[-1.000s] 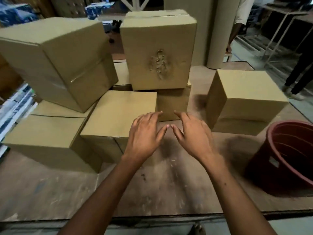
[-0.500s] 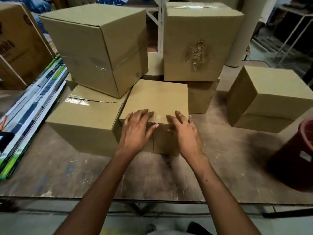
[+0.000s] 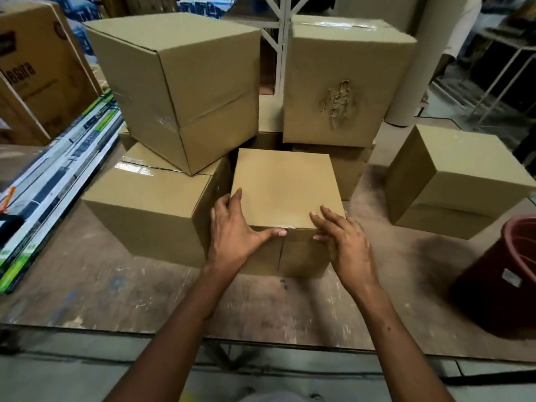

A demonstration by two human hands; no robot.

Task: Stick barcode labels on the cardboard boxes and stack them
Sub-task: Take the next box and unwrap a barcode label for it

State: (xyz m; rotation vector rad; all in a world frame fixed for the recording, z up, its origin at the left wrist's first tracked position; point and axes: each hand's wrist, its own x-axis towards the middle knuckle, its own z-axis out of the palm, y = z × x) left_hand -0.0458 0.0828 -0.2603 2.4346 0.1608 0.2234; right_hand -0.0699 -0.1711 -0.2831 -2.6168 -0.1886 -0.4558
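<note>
A small plain cardboard box [image 3: 285,184] stands on the worn table [image 3: 116,285] right in front of me, with clear tape along its front top edge. My left hand [image 3: 232,239] grips its front left corner, fingers down the left side and thumb along the front edge. At the front right corner my right hand [image 3: 345,245] rests with fairly straight fingers on the top and its thumb on the front face. No barcode label is visible.
A low box [image 3: 150,210] touches the small box's left side and carries a large tilted box [image 3: 179,88]. Behind stands a stacked box with a torn patch [image 3: 342,82]. Another box [image 3: 458,181] and a red bucket [image 3: 504,280] are right; long packages [image 3: 58,175] lie left.
Both hands came down from above the table onto the small box, then slid apart from its front edge to the two front corners. The view shifted left.
</note>
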